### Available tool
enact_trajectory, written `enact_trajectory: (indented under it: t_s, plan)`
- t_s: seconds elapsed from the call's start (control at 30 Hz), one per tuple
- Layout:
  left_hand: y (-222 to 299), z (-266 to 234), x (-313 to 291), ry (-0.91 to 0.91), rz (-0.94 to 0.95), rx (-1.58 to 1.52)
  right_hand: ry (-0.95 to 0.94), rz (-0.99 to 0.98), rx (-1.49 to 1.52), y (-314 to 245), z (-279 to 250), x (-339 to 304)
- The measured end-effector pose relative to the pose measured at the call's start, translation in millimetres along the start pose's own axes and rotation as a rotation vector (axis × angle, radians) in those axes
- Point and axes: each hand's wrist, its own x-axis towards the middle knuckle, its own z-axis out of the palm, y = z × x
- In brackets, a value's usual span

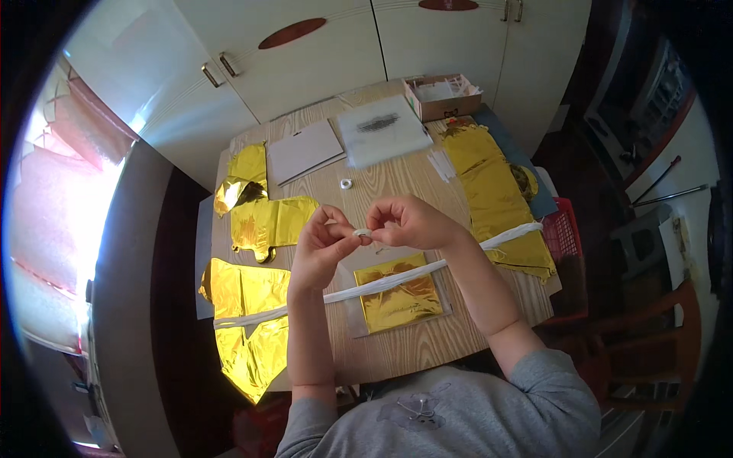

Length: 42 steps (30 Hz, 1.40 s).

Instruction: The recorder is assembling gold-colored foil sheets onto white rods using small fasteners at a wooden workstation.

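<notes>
Above the middle of the table, my left hand (pixel 327 243) and my right hand (pixel 414 223) meet fingertip to fingertip. Both pinch a small white roll (pixel 362 233), which looks like ribbon or tape; the fingers partly cover it. Another small white roll (pixel 346 184) stands on the table just beyond my hands. Below them lies a folded gold foil sheet (pixel 401 301) on a clear plastic bag. A long white strip (pixel 359 290) crosses over that foil and passes beneath both forearms.
Flat gold foil pieces lie at the left (pixel 248 294) and right (pixel 489 179) of the wooden table (pixel 366 355). Farther back are grey boards (pixel 305 151), a stack of clear plastic bags (pixel 385 137), white strips (pixel 441 165) and a cardboard box (pixel 443 105). A red basket (pixel 566 244) stands beside the table.
</notes>
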Motion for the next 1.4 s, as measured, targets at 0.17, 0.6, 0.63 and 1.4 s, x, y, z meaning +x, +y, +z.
enact_trajectory:
  t_s: [0.17, 0.6, 0.63, 1.4]
  plan:
    - [-10.9, -14.0, 10.6, 0.098, 0.0, 0.193, 0.168, -0.081, -0.357, -0.2, -0.2, 2.1]
    - [-104.2, -127.4, 107.4, 0.194, 0.249, 1.863, 0.376, -0.184, -0.166, -9.9, -31.8, -9.8]
    - [-107.4, -127.4, 111.9, 0.182, 0.254, 1.869, 0.365, -0.187, -0.169, -11.7, -32.6, -10.2]
    - [-63.5, -100.7, 68.9, 0.203, -0.01, 1.429, 0.007, -0.114, -0.718, 28.7, 9.3, 9.2]
